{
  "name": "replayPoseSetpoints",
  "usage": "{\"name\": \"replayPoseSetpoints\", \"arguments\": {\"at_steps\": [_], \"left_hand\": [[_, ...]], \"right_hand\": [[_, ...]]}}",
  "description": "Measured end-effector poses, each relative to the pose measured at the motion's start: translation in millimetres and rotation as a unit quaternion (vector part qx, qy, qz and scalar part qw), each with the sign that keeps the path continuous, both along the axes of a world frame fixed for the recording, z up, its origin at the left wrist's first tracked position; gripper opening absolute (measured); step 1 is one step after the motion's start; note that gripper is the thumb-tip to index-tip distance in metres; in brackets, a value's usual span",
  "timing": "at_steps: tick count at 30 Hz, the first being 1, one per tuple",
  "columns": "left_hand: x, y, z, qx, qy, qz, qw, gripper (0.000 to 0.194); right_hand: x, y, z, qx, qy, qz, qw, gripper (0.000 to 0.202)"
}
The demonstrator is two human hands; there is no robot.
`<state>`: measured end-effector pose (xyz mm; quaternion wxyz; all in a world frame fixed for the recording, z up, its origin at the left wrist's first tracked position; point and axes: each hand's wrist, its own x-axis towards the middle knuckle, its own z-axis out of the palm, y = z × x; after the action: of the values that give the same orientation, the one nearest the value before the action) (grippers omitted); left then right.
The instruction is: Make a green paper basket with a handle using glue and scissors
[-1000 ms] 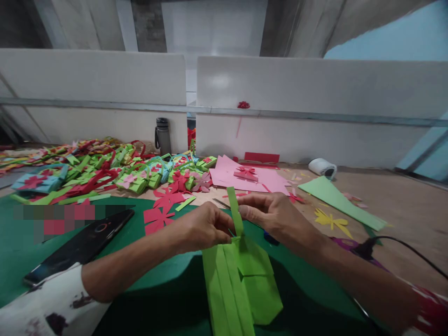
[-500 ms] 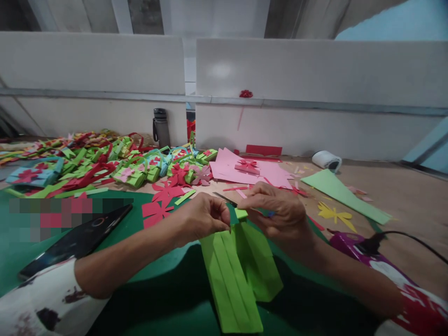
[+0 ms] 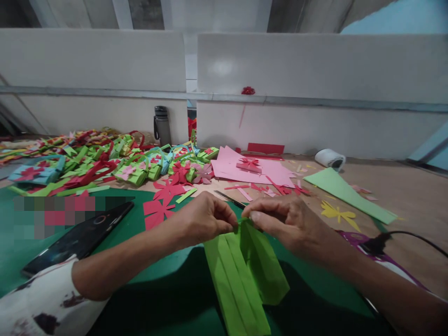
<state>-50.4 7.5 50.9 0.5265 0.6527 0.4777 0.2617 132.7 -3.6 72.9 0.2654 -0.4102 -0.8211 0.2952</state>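
Note:
Folded lime-green paper (image 3: 234,280) hangs from both hands over the green mat, with lengthwise creases and a wide flap on its right. My left hand (image 3: 206,217) pinches the upper left of its top edge between thumb and fingers. Close beside it, my right hand (image 3: 285,219) pinches the same top edge, thumb pressed against the fingers. The fingertips almost meet and hide the very top of the paper. Behind them shows a thin, dark pointed tool (image 3: 229,198); its other end is hidden by my right hand, so I cannot tell whether it is held.
Under the hands lies a green mat (image 3: 168,280), with a black phone (image 3: 79,238) on the left. Small paper bags (image 3: 131,172) and red cut-outs (image 3: 157,212) crowd the back left. Pink sheets (image 3: 224,168), a pale green piece (image 3: 350,193) and a purple item with a cable (image 3: 367,245) lie rightward.
My right hand has come down and inward onto the paper's top edge, where a small green tab stuck up before. My left hand has shifted slightly right, still pinching.

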Motion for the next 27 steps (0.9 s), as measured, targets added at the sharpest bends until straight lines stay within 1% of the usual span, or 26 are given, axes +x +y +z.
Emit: {"name": "replayPoseSetpoints", "arguments": {"at_steps": [3,4,7,8,10,12,16,18,22,27], "left_hand": [[1,-1,-0.3,-0.002,0.003,-0.006,1.0,0.007],[1,-2,-0.3,-0.001,0.006,-0.006,1.0,0.007],[2,-6,0.4,0.017,0.028,-0.015,0.999,0.009],[2,-7,0.8,0.029,0.037,-0.02,0.999,0.01],[3,-10,1.6,0.051,0.056,-0.021,0.997,0.012],[4,-12,2.4,0.068,0.068,-0.018,0.995,0.013],[5,-16,5.2,0.085,0.082,-0.013,0.993,0.014],[6,-19,6.9,0.096,0.097,-0.009,0.991,0.013],[6,-22,8.0,0.106,0.108,-0.014,0.988,0.015],[2,-20,3.9,0.052,0.065,-0.039,0.996,0.018]], "right_hand": [[-1,-2,-1.5,0.005,0.003,-0.004,1.0,0.038],[-1,-3,-2.2,0.006,0.001,-0.009,1.0,0.038],[-1,-6,-3.9,-0.003,-0.012,-0.022,1.0,0.03],[0,-6,-4.2,-0.009,-0.015,-0.022,1.0,0.03],[0,-8,-3.9,-0.031,-0.008,-0.014,0.999,0.038],[-1,-9,-2.9,-0.086,0.018,-0.006,0.996,0.043],[-3,-11,0.2,-0.237,0.094,-0.008,0.967,0.034],[-4,-13,1.1,-0.27,0.115,-0.006,0.956,0.031],[-4,-13,0.7,-0.273,0.131,-0.015,0.953,0.024],[-1,-12,-1.3,-0.25,0.107,-0.033,0.962,0.008]]}}
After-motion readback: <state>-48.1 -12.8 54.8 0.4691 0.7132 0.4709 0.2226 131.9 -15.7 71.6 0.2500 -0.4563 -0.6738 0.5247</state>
